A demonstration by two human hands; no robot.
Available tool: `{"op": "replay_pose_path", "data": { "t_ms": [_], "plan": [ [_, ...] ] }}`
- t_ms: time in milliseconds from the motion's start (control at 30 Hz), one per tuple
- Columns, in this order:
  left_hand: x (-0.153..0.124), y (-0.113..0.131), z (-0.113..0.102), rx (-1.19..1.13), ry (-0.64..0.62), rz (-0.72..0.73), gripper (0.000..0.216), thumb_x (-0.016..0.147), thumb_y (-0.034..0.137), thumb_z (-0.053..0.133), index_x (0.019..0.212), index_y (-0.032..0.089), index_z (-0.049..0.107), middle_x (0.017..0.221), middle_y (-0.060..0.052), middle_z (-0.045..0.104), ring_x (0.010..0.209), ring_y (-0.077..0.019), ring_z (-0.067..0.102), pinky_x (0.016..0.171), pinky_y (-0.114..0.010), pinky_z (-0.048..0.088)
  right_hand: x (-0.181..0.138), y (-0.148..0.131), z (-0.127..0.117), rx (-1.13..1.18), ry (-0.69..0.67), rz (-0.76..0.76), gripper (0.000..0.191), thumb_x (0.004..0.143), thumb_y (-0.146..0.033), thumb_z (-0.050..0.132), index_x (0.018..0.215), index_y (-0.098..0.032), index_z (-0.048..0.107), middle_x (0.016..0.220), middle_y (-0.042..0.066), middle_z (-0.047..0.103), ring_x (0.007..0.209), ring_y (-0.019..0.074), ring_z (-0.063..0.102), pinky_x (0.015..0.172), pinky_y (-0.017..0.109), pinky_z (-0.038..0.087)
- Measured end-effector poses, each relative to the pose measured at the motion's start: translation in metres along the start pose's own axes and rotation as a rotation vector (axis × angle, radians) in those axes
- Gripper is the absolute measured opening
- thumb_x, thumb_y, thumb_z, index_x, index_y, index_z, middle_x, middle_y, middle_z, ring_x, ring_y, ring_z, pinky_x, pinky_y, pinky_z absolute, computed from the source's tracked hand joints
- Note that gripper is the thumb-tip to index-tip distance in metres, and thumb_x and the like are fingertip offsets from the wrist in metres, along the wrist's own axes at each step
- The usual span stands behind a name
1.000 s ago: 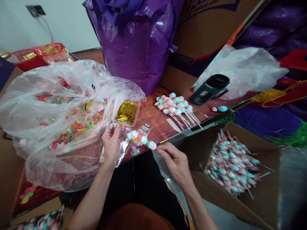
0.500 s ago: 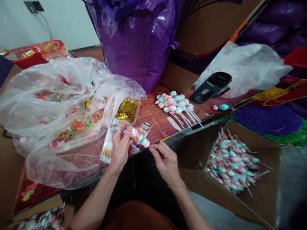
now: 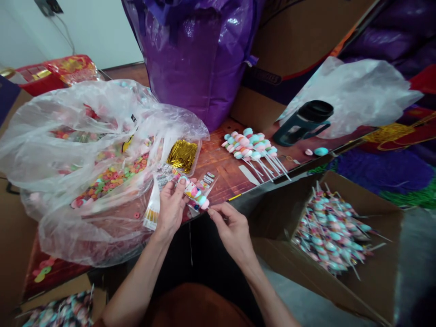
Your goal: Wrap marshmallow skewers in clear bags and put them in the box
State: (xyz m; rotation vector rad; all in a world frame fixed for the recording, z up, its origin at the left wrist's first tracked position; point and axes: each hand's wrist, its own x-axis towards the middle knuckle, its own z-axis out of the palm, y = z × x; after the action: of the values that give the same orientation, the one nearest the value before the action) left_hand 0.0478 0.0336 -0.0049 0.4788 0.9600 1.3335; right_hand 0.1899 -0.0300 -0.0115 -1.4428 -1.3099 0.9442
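My left hand (image 3: 172, 204) is closed around a small printed clear bag (image 3: 178, 174), thumb on top. A marshmallow skewer (image 3: 200, 198) in pink, blue and white lies mostly within the bag, its pink end towards my right hand (image 3: 232, 229). Thumb and forefinger of that hand pinch together at the skewer's thin stick end, which is hardly visible. Just beyond my left hand are a stack of printed bags (image 3: 152, 211) and a clear tray of gold twist ties (image 3: 182, 155). Another printed packet (image 3: 207, 182) lies flat beside the skewer.
Marshmallow skewers (image 3: 250, 144) are piled on the table near a dark bottle (image 3: 304, 121). A big clear bag of ring candies (image 3: 112, 181) covers the left side. At lower right stands a cardboard box (image 3: 381, 227) of wrapped skewers; a purple bag (image 3: 190, 68) rises behind.
My right hand has moved slightly left towards my left hand, and the marshmallows have slid further into the printed bag. The whole view has shifted a little.
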Motion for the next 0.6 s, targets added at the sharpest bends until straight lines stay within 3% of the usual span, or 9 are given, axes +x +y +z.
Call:
{"op": "replay_pose_path", "data": {
  "t_ms": [233,400,600],
  "plan": [
    [0.005,0.005,-0.004,-0.053,0.027,0.03,0.037,0.078,0.042,0.081,0.097,0.017,0.063,0.095,-0.007,0.077,0.089,-0.0225,0.076,0.082,-0.034,0.06,-0.005,-0.004,0.006,-0.136,0.052,-0.213,0.019,0.094,-0.022,0.057,0.08,-0.02,0.07,0.072,0.001,0.059,0.063,0.0139,0.054,0.062,0.027,0.043],
    [0.003,0.002,-0.003,-0.066,0.018,0.035,0.037,0.079,0.045,0.08,0.095,0.018,0.06,0.097,-0.008,0.077,0.096,-0.0246,0.075,0.089,-0.039,0.058,-0.007,0.0,0.005,-0.063,0.028,-0.093,0.019,0.093,-0.026,0.059,0.078,-0.021,0.07,0.07,0.0,0.061,0.063,0.0142,0.054,0.062,0.027,0.043],
    [-0.007,-0.01,0.001,0.0,-0.058,-0.057,0.045,0.074,0.048,0.082,0.097,0.017,0.06,0.092,-0.008,0.076,0.094,-0.0252,0.075,0.083,-0.036,0.059,0.004,0.002,0.018,0.089,0.002,0.052,0.021,0.09,-0.031,0.06,0.074,-0.019,0.068,0.07,0.0,0.063,0.067,0.0149,0.056,0.064,0.027,0.043]
  ]
}}
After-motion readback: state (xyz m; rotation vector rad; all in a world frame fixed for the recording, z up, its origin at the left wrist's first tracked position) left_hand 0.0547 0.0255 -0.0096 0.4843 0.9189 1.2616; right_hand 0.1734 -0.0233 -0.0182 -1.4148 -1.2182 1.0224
